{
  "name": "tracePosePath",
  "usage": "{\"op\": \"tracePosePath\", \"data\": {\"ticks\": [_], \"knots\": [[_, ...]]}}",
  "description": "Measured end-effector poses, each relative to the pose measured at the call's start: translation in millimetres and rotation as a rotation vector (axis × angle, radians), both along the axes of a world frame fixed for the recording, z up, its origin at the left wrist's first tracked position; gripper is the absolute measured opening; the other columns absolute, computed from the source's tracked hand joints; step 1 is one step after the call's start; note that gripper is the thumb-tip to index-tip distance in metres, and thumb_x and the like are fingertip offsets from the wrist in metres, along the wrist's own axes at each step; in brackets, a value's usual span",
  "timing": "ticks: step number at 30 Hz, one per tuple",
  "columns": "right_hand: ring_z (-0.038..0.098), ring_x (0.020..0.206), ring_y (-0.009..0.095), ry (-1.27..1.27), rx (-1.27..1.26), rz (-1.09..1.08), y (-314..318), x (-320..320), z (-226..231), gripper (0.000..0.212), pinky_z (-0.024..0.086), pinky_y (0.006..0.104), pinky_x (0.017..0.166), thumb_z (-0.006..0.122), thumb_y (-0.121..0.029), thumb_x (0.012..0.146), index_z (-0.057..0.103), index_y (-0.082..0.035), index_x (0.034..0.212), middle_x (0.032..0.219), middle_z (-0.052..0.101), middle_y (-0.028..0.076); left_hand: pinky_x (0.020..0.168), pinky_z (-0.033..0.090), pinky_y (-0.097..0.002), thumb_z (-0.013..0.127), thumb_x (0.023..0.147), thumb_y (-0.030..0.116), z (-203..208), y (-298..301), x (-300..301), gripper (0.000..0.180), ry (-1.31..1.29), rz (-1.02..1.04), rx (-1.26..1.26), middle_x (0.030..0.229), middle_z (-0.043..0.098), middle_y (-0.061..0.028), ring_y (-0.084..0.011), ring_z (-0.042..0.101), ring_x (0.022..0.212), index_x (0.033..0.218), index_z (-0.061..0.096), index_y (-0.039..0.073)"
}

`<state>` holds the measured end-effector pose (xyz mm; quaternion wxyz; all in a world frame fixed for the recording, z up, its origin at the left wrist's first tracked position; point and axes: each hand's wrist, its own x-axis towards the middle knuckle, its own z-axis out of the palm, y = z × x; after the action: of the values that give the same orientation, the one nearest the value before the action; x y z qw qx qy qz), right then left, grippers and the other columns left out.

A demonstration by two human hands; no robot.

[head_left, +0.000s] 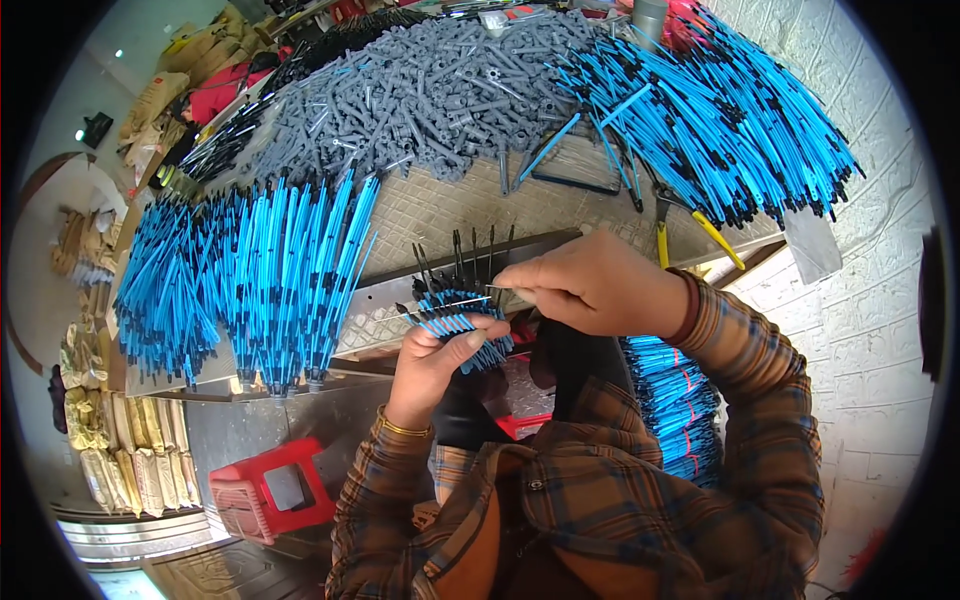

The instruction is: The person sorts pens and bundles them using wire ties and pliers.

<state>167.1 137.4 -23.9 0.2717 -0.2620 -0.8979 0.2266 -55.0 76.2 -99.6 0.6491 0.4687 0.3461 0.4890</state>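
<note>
My left hand is closed round a small row of blue rods with black ends, held side by side in front of the bench edge. Just above them my right hand comes in from the right, its thumb and forefinger pinched on a thin, pale, needle-like piece; its exact kind is too small to make out. Behind my left fingers a cluster of black-tipped blue rods stands upright, with dark tips rising above the bench edge. My left fingers partly hide that cluster.
A large heap of grey plastic tubes covers the back of the bench. Blue rods are piled at left and right. Yellow-handled pliers lie at the right edge. A red stool stands below left.
</note>
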Motion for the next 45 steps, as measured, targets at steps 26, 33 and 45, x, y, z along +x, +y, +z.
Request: {"op": "tracePosePath", "data": {"ticks": [26, 33, 45], "knots": [[0.062, 0.071, 0.031, 0.095, -0.174, 0.049, -0.7, -19.8, -15.5, 0.024, 0.048, 0.0338, 0.06, 0.055, -0.017, 0.085, 0.059, -0.006, 0.106, 0.081, 0.063, 0.015, 0.082, 0.044, -0.0252, 0.056, 0.085, 0.003, 1.0, -1.3, -1.9, 0.016, 0.11, -0.072, 0.04, 0.1, 0.064, -0.0067, -0.0118, 0.057, 0.094, 0.1, 0.063, 0.001], [0.063, 0.074, 0.029, 0.124, -0.246, 0.082, -0.8, -24.0, -20.4, 0.028, 0.048, 0.0318, 0.063, 0.055, -0.017, 0.086, 0.058, -0.005, 0.111, 0.084, 0.063, 0.016, 0.082, 0.043, -0.0247, 0.056, 0.085, 0.002, -0.2, -0.8, -3.1, 0.017, 0.115, -0.119, 0.08, 0.1, 0.064, -0.0042, -0.0108, 0.056, 0.093, 0.101, 0.063, 0.002], [0.062, 0.073, 0.03, 0.12, -0.229, 0.198, 10.5, -27.9, -18.7, 0.028, 0.048, 0.0333, 0.063, 0.056, -0.019, 0.085, 0.059, -0.006, 0.109, 0.087, 0.063, 0.014, 0.084, 0.043, -0.0249, 0.057, 0.085, 0.003, -2.5, -1.3, -4.5, 0.019, 0.14, -0.151, 0.126, 0.102, 0.063, -0.0039, -0.0108, 0.055, 0.095, 0.103, 0.063, 0.002]]}}
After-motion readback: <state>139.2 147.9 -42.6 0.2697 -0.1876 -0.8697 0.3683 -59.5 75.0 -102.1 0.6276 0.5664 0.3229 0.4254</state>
